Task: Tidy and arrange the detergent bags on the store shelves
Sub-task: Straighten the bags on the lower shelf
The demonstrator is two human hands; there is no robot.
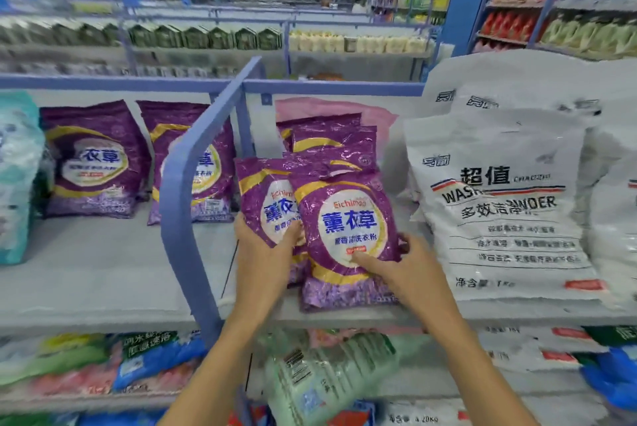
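Observation:
Two purple lavender detergent bags stand at the front of the grey shelf (103, 274), right of a blue divider rail (179, 205). My left hand (265, 253) grips the left bag (265, 198) by its lower edge, thumb on its front. My right hand (396, 263) holds the front bag (348, 229), thumb across its label, fingers round its right side. More purple bags (331, 143) are stacked behind them, with a pink bag (379, 115) at the back. Two larger purple bags (93, 160) (206, 167) lean upright left of the divider.
Big white washing-powder sacks (499, 205) crowd the shelf to the right. A teal bag (17, 177) stands at the far left. The shelf below holds mixed green, blue and white bags (327, 374). Other store aisles run behind.

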